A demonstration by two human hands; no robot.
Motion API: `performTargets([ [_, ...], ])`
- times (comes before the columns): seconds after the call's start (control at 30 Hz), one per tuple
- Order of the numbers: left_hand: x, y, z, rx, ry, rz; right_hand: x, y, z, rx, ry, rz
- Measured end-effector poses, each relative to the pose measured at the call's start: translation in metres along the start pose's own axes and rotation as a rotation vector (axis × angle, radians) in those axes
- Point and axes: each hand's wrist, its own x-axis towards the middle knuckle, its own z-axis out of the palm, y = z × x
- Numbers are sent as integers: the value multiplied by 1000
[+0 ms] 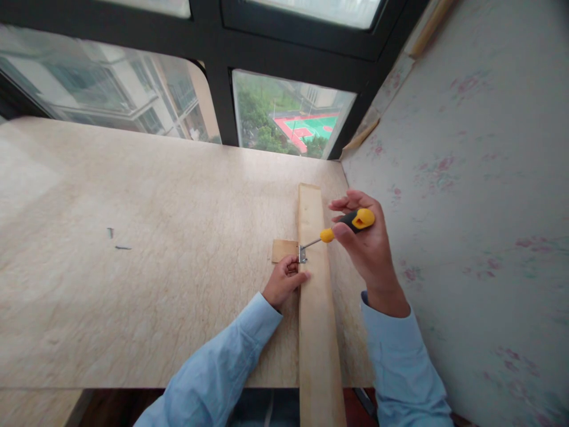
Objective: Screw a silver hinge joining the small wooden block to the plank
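A long wooden plank (316,308) lies lengthwise on the marble-patterned tabletop (146,267), reaching past its near edge. A small metal bracket (303,254) sits at the plank's left edge, next to a small square wood piece (283,249). My left hand (284,282) is curled at the plank's left edge, its fingers pinching at the bracket. My right hand (367,246) grips a yellow and black screwdriver (344,226) whose tip meets the bracket.
Two small dark screws (116,240) lie on the table at the left. A wallpapered wall (471,196) stands close on the right. Black-framed windows (222,89) run along the table's far side.
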Motion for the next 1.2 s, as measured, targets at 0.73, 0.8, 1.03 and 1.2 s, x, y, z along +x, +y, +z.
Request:
performTargets([
  [0.73, 0, -3, -1, 31, 0, -11, 4, 1, -12, 170, -137, 28],
  [0.8, 1, -3, -1, 20, 7, -8, 3, -6, -20, 239, -239, 64],
  [1.03, 0, -1, 0, 28, -3, -1, 2, 11, -22, -164, 94, -3],
  [1.2, 0, 0, 0, 46, -1, 11, 3, 21, -5, -142, 181, -44],
])
